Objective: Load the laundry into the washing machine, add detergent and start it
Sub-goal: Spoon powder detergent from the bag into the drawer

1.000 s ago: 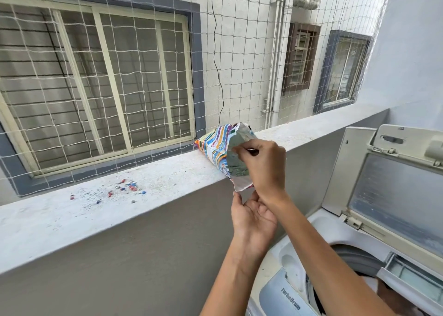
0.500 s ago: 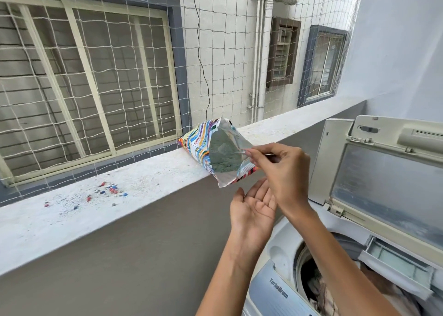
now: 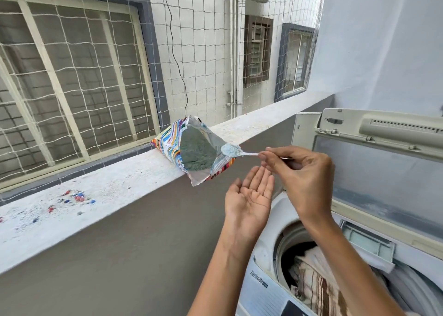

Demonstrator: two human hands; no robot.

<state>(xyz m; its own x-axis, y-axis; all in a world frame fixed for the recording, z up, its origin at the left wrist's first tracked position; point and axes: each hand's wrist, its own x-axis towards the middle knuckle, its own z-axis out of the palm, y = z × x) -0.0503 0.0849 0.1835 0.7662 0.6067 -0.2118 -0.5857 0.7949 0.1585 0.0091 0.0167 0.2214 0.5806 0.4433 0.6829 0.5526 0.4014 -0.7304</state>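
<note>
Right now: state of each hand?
Left hand: open, palm up, holding nothing.
Right hand: pinches a spoon heaped with detergent powder.

The right hand (image 3: 299, 172) is drawing the spoon (image 3: 243, 153) out of the detergent bag (image 3: 167, 145). Its bowl, earlier buried inside, is now heaped with pale powder (image 3: 230, 150) at the bag's open mouth. The left hand (image 3: 249, 200), having let go of the bag's lower corner, is spreading flat, palm up, beneath the right hand's fingers.
</note>
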